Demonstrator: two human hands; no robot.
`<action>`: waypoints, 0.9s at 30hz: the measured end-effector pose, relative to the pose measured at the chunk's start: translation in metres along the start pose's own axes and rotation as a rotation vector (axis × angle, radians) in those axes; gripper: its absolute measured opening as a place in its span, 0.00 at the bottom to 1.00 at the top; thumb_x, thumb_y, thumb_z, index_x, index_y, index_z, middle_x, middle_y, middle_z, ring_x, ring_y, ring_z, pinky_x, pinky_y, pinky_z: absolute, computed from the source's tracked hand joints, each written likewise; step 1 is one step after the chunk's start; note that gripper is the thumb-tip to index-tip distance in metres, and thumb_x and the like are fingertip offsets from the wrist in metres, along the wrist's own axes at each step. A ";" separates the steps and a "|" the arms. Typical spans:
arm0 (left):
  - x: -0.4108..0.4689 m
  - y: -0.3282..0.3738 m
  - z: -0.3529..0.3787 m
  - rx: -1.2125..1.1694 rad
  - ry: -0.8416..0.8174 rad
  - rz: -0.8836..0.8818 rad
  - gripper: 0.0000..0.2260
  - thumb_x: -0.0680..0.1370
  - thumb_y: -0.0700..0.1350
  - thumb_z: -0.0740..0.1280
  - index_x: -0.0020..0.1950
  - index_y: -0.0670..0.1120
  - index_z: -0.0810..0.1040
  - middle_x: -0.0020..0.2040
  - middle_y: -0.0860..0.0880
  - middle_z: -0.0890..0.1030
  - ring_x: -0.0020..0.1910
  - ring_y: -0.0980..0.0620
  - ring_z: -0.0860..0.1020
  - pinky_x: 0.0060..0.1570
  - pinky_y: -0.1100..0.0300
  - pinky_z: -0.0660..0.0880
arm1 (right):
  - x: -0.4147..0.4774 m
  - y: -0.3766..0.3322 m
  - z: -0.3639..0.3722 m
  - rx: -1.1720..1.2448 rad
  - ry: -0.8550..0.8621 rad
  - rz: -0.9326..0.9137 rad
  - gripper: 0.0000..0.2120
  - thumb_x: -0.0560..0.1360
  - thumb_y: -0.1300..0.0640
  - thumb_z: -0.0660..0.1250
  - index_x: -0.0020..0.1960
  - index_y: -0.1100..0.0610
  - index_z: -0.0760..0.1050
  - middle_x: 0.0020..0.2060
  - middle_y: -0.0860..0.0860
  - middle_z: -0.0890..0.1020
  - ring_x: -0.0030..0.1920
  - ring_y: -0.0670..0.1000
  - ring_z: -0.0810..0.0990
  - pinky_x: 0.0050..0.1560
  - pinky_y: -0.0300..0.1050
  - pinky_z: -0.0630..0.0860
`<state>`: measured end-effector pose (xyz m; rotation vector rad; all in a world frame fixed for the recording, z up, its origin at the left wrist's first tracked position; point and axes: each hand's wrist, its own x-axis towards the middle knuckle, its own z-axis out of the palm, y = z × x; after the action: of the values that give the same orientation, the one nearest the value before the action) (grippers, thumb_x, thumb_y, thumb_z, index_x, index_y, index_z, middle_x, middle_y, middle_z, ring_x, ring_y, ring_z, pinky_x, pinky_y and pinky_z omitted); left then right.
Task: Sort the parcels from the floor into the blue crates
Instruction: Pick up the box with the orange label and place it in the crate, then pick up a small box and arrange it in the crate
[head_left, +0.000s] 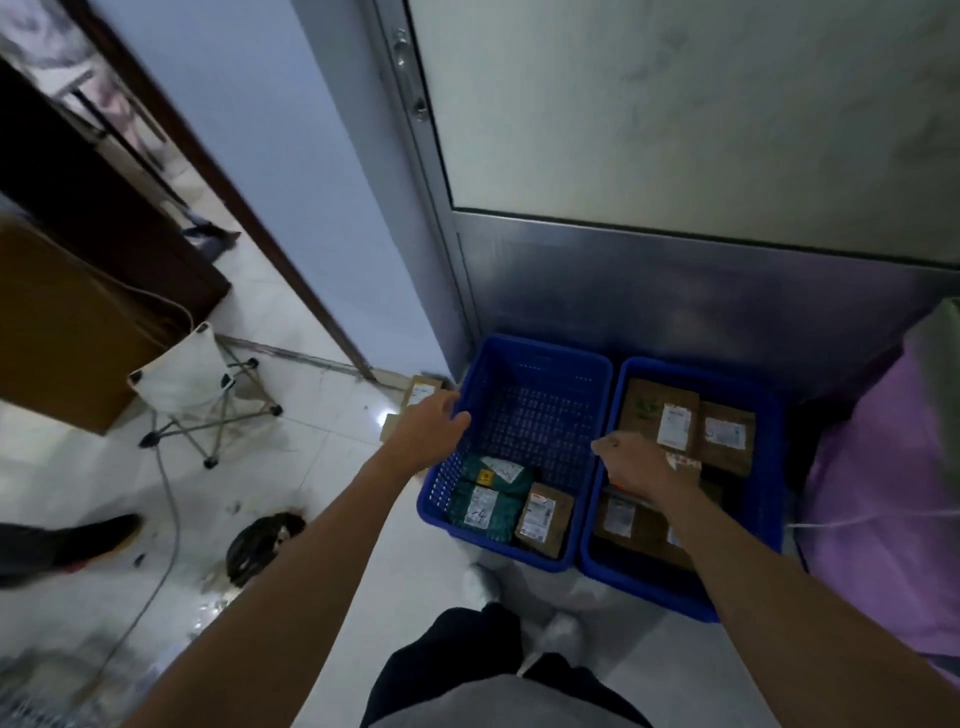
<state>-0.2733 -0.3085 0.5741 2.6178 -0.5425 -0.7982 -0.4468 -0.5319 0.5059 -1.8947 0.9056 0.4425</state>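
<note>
Two blue crates stand side by side on the floor against a metal door. The left crate (540, 349) holds a green parcel (488, 500) and a small brown parcel (545, 519) at its near end. The right crate (770, 519) is packed with several brown labelled parcels (655, 410). My left hand (431, 423) hovers with fingers apart at the left crate's outer rim. Just beyond it a brown parcel (422, 391) lies on the floor by the wall. My right hand (636, 465) is curled over the right crate's inner edge. A brown parcel with red print (684, 462) shows at its fingertips, and the grip is hidden.
A white folding stool (197, 382) and a large cardboard box (62, 332) stand at the left. A grey cable (167, 499) and a black bag (265, 540) lie on the tiles. Another person's shoe (88, 538) is at far left. Pink cloth (883, 493) borders the right crate.
</note>
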 end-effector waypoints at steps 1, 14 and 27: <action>-0.009 -0.002 -0.002 -0.005 0.016 -0.015 0.20 0.82 0.52 0.63 0.72 0.46 0.73 0.68 0.46 0.78 0.64 0.45 0.77 0.62 0.54 0.71 | -0.001 -0.006 0.005 -0.010 -0.022 -0.014 0.19 0.85 0.49 0.57 0.54 0.64 0.77 0.41 0.59 0.77 0.39 0.56 0.76 0.43 0.49 0.70; -0.024 -0.025 -0.028 -0.126 0.119 -0.139 0.21 0.83 0.50 0.63 0.75 0.46 0.71 0.71 0.46 0.77 0.68 0.46 0.76 0.67 0.53 0.72 | 0.012 -0.094 0.053 -0.238 -0.128 -0.201 0.16 0.84 0.48 0.56 0.59 0.58 0.76 0.43 0.54 0.79 0.40 0.53 0.76 0.43 0.48 0.70; 0.022 -0.079 -0.059 -0.197 0.121 -0.180 0.19 0.83 0.49 0.61 0.73 0.46 0.74 0.68 0.46 0.79 0.65 0.45 0.76 0.63 0.55 0.71 | 0.052 -0.152 0.067 -0.291 -0.144 -0.237 0.18 0.83 0.49 0.58 0.63 0.61 0.76 0.52 0.54 0.80 0.50 0.54 0.78 0.57 0.51 0.74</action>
<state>-0.2015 -0.2370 0.5763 2.5342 -0.1859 -0.7013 -0.2940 -0.4533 0.5329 -2.1714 0.5352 0.5817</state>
